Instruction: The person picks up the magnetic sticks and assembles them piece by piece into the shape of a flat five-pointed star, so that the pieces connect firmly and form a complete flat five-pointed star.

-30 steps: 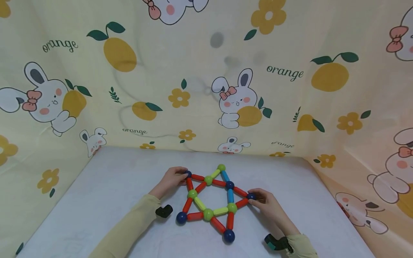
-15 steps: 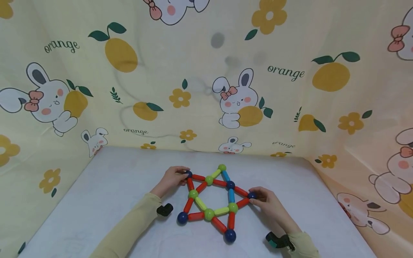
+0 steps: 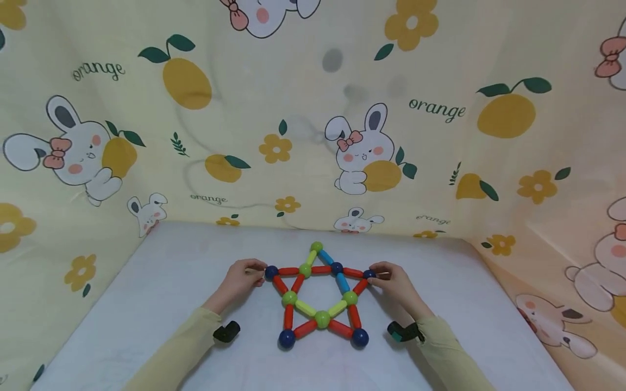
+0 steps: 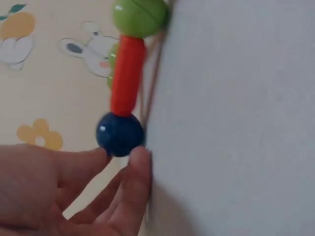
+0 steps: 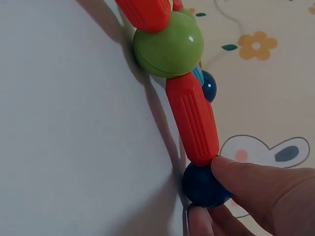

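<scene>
A flat star built of toy rods and balls lies on the white table, with red, light-green and blue rods (image 3: 343,283) and green balls (image 3: 322,319) at most joints. My left hand (image 3: 239,282) pinches the dark blue ball (image 3: 271,272) at the star's left tip; in the left wrist view its thumb and finger touch that ball's near side. At the right tip, another dark blue ball (image 5: 206,184) is held between thumb and fingers of my right hand (image 3: 395,285). The top tip is a green ball (image 3: 317,247). Two dark blue balls (image 3: 287,339) form the near tips.
The white tabletop (image 3: 186,260) surrounds the star. A printed curtain (image 3: 293,108) with rabbits and oranges stands behind the table and at both sides. Black wrist devices (image 3: 226,332) sit at both wrists, close to the sleeves.
The star has turned counterclockwise, so its two near tips are now level. My left hand has moved left and slightly nearer; my right hand has moved farther away and slightly left.
</scene>
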